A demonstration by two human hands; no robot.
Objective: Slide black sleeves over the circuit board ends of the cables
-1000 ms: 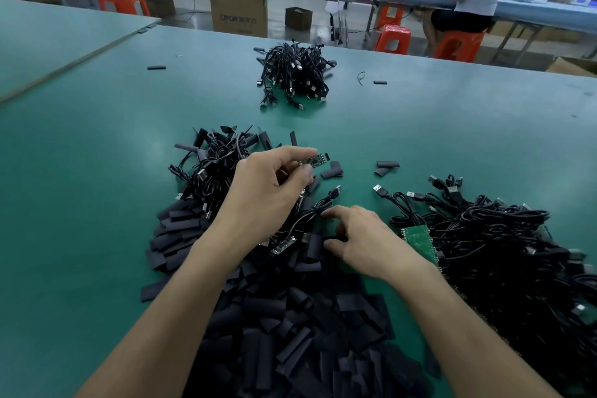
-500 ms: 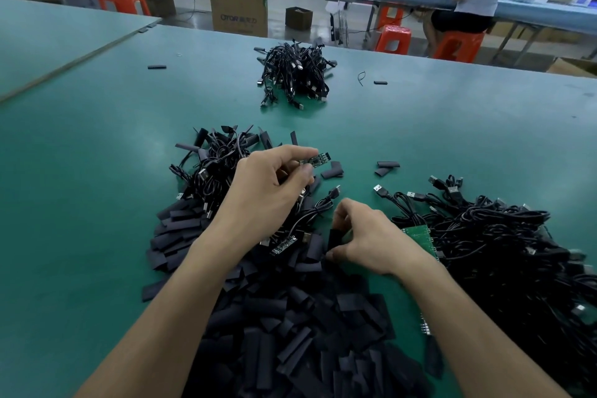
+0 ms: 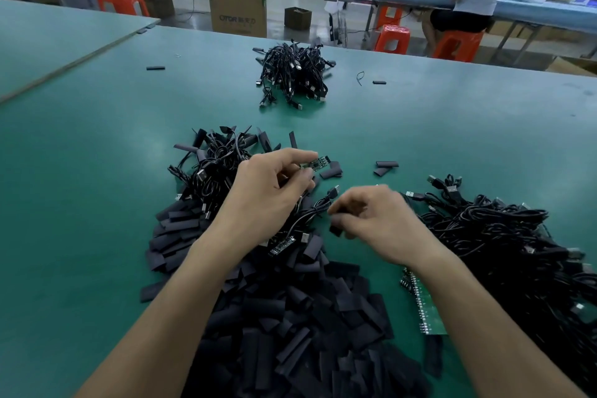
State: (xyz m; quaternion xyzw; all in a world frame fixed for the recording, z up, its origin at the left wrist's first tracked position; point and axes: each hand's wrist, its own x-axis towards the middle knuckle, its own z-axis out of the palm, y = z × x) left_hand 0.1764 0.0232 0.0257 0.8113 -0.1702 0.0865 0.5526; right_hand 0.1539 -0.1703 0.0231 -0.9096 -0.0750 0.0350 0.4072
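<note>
My left hand [image 3: 269,192] pinches a small green circuit board [image 3: 316,163] at the end of a black cable; the board pokes out to the right past thumb and forefinger. My right hand [image 3: 376,220], blurred, is lifted just off the table and pinches a black sleeve [image 3: 336,229] at its fingertips, a little below and right of the board. A big heap of flat black sleeves [image 3: 300,317] lies under both forearms. A second cable's board [image 3: 281,245] lies beneath my left wrist.
A tangle of black cables [image 3: 504,236] fills the right side, with a green board panel [image 3: 426,307] at its near edge. More cables [image 3: 219,165] lie behind my left hand. A cable pile [image 3: 294,74] sits far across the green table [image 3: 97,171]. Loose sleeves [image 3: 386,166] lie nearby.
My right hand has picked a sleeve out of the heap and risen up and to the right with it. My left hand stays put with the board.
</note>
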